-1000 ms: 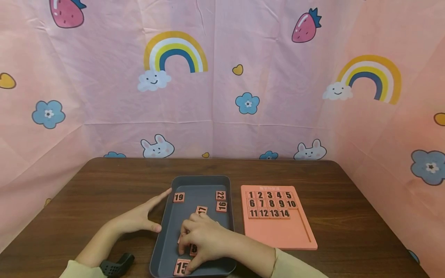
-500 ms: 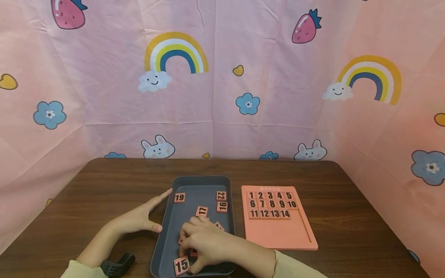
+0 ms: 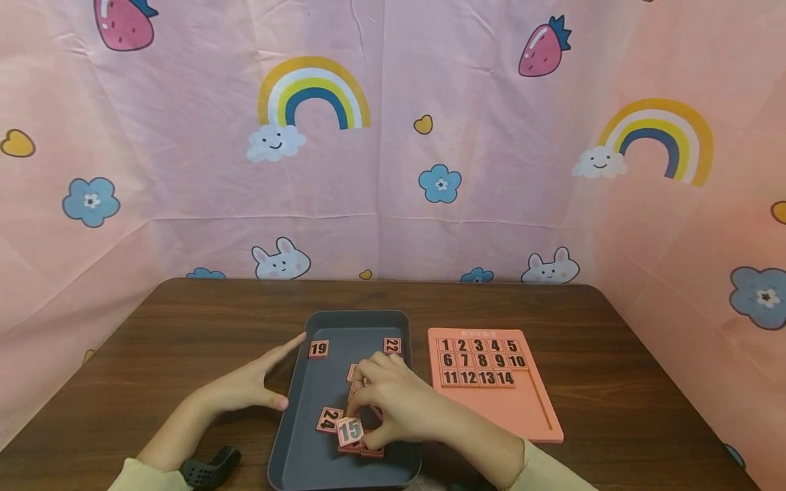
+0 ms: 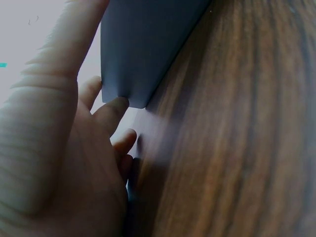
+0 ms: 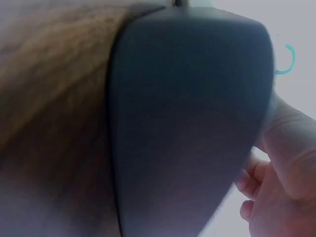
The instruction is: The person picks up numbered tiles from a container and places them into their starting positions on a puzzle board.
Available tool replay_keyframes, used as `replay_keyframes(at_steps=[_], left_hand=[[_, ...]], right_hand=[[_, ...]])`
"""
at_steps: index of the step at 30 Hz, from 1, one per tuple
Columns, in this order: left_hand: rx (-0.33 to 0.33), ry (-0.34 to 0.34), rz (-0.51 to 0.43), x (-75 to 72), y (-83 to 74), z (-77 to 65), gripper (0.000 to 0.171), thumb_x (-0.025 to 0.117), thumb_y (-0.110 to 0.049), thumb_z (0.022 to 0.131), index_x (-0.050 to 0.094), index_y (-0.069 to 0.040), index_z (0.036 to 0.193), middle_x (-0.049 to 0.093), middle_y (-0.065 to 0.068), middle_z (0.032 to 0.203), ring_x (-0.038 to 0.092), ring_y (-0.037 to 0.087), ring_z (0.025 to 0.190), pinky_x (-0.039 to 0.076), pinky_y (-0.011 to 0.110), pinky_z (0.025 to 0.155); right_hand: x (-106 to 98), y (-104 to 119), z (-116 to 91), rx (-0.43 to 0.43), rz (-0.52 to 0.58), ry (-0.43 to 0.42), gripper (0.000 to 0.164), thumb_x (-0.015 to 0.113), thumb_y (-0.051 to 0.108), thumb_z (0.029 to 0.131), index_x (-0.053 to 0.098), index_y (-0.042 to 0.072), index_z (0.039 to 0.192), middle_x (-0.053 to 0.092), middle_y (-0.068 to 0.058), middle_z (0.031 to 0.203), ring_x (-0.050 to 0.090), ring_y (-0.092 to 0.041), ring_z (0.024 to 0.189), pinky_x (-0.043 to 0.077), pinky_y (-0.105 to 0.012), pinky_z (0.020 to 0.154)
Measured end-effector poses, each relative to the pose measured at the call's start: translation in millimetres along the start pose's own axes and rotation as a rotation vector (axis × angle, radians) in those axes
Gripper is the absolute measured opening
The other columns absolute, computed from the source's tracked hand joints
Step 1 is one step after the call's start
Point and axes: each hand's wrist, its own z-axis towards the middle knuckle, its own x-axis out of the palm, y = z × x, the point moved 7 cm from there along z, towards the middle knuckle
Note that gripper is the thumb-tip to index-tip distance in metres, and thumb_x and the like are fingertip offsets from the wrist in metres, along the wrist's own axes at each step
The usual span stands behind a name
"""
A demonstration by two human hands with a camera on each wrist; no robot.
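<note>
My right hand (image 3: 396, 399) pinches the number 15 tile (image 3: 350, 431) between thumb and fingers, tilted above other tiles in the dark grey tray (image 3: 295, 464). Under and beside it lie the number 24 tile (image 3: 329, 419) and several others partly covered by the hand. The number 19 tile (image 3: 318, 349) and number 22 tile (image 3: 392, 346) lie toward the tray's far end. My left hand (image 3: 242, 387) spreads its fingers along the tray's left side, thumb and fingertips at the wall. In the left wrist view, its fingertips (image 4: 118, 104) meet the tray wall (image 4: 143, 49).
Right of the tray lies a pink number board (image 3: 491, 416), its upper rows filled with tiles 1 to 14 and its lower part bare. A black wrist strap (image 3: 211, 468) is by the left forearm. Patterned cloth (image 3: 381, 204) hangs behind the brown table (image 3: 215, 314).
My right hand has lifted the number 15 tile from the tray's near end and carried it up and to the right. The left hand stays at the tray's side.
</note>
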Motion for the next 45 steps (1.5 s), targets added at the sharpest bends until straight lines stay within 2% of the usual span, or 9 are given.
replay_keyframes(at_steps=[7,16,23,33,37,45], left_hand=[[0.003,-0.003,-0.005,-0.5,-1.6,0.7,0.105,0.077,-0.044,0.078,0.011,-0.019,0.156,0.013,0.022,0.156,0.012,0.053,0.136,0.018,0.077,0.092],[-0.020,-0.001,-0.004,-0.9,1.9,0.2,0.104,0.077,-0.044,0.078,0.011,-0.022,0.156,0.013,0.021,0.156,0.012,0.053,0.136,0.018,0.078,0.092],[-0.023,-0.004,0.003,-1.1,3.7,0.4,0.104,0.077,-0.046,0.077,0.012,-0.024,0.155,0.013,0.019,0.156,0.014,0.050,0.136,0.018,0.077,0.092],[-0.028,-0.001,0.026,-1.4,-0.8,1.4,0.105,0.077,-0.045,0.078,0.010,-0.023,0.156,0.013,0.021,0.156,0.012,0.053,0.136,0.018,0.078,0.091],[-0.027,0.004,0.027,-1.5,-0.8,1.7,0.105,0.077,-0.046,0.078,0.010,-0.023,0.156,0.013,0.020,0.156,0.013,0.051,0.136,0.019,0.077,0.093],[-0.056,0.006,-0.008,-0.8,3.7,0.7,0.105,0.078,-0.045,0.077,0.010,-0.025,0.156,0.012,0.020,0.157,0.010,0.050,0.137,0.016,0.077,0.093]], right_hand=[[-18,-14,-20,0.063,0.042,-0.019,0.028,0.083,0.032,0.062,0.072,0.028,0.088,0.040,0.012,0.096,0.032,-0.008,0.089,0.024,-0.025,0.072],[-40,-36,-52,0.169,0.063,-0.057,0.029,0.086,0.029,0.061,0.070,0.027,0.084,0.043,0.012,0.097,0.034,-0.010,0.091,0.031,-0.032,0.078],[-45,-49,-74,0.232,0.111,-0.069,0.029,0.088,0.027,0.060,0.070,0.028,0.083,0.044,0.012,0.099,0.039,-0.014,0.099,0.032,-0.037,0.083],[-57,-73,-114,0.229,0.099,-0.166,0.035,0.084,0.017,0.057,0.071,0.030,0.087,0.043,0.015,0.096,0.036,-0.010,0.094,0.029,-0.036,0.075],[-62,-81,-131,0.240,0.070,-0.189,0.035,0.083,0.017,0.059,0.070,0.032,0.088,0.042,0.015,0.096,0.036,-0.009,0.094,0.030,-0.034,0.074],[-69,-98,-157,0.225,0.047,-0.263,0.038,0.085,0.010,0.059,0.075,0.027,0.091,0.045,0.013,0.094,0.035,-0.009,0.089,0.019,-0.029,0.072]])
